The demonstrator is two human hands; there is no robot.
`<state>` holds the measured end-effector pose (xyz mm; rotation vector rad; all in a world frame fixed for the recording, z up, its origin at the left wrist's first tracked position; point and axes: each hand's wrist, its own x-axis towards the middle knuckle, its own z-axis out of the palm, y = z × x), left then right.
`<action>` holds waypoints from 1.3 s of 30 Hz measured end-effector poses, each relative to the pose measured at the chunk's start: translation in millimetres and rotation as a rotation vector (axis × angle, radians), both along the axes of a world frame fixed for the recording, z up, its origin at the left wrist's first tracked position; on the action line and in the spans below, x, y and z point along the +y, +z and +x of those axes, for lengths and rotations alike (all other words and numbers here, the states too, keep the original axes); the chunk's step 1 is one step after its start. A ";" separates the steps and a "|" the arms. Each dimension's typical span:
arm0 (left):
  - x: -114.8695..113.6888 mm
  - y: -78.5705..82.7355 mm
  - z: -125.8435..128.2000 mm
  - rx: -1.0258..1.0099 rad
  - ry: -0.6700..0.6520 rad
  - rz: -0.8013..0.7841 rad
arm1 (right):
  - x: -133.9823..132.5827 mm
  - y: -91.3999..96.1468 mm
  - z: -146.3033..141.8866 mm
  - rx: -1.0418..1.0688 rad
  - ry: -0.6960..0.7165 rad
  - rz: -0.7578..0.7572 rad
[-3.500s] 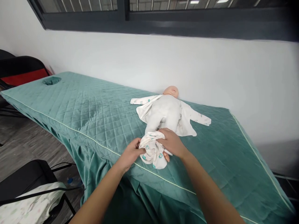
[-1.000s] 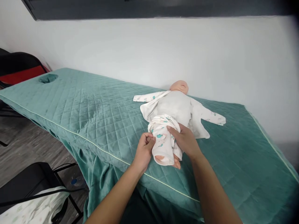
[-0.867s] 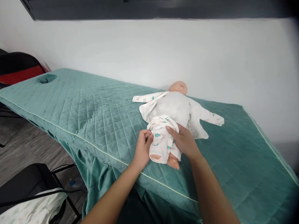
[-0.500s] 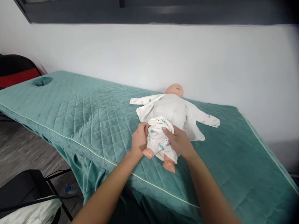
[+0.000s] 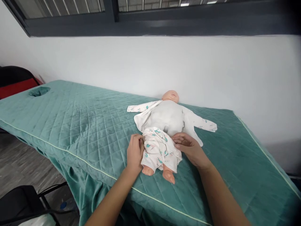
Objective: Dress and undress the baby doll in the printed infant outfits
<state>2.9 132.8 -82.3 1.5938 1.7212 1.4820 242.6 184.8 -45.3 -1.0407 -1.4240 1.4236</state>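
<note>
A baby doll [image 5: 169, 113] lies on its back on a green quilted cover, its head towards the wall. An open white printed jacket [image 5: 190, 121] spreads out under its grey-white torso. White printed baby pants [image 5: 156, 147] cover the doll's legs up to the hips, bunched and wrinkled, with both feet poking out below. My left hand [image 5: 135, 152] is closed at the pants' left upper edge, its fingertips partly hidden by the cloth. On the other side my right hand [image 5: 191, 149] reaches to the pants' upper edge, fingers stretched and thumb apart from them.
The quilted cover [image 5: 94, 122] drapes over a long bed with a face hole [image 5: 39, 91] at the far left. A wall and a dark window frame [image 5: 164, 26] run behind. A black chair [image 5: 21, 201] stands at lower left, and a red-black chair [image 5: 17, 81] beyond.
The pants' upper part has spread out and lies flatter over the hips. My right hand has loosened from the cloth and shifted to its right side. The view has tilted upward.
</note>
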 end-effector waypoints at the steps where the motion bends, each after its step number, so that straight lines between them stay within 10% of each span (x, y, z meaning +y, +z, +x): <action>1: 3.8 -0.4 -1.9 -0.011 0.025 0.009 | -1.8 -0.5 -0.4 0.009 0.000 0.007; 14: 154.6 5.0 -51.7 0.301 0.105 -0.161 | 27.3 -15.7 37.4 -0.020 -0.992 0.304; 22: 193.8 5.7 -25.8 0.496 -0.143 -0.081 | 79.7 3.5 64.8 -0.697 -0.576 -0.010; 31: 218.8 16.8 -73.9 -0.263 0.038 -0.269 | 89.4 -13.7 62.3 -0.850 -0.642 0.094; 39: 186.6 22.1 -81.2 0.202 0.115 -0.388 | 84.2 -13.5 58.4 -0.868 -0.590 0.081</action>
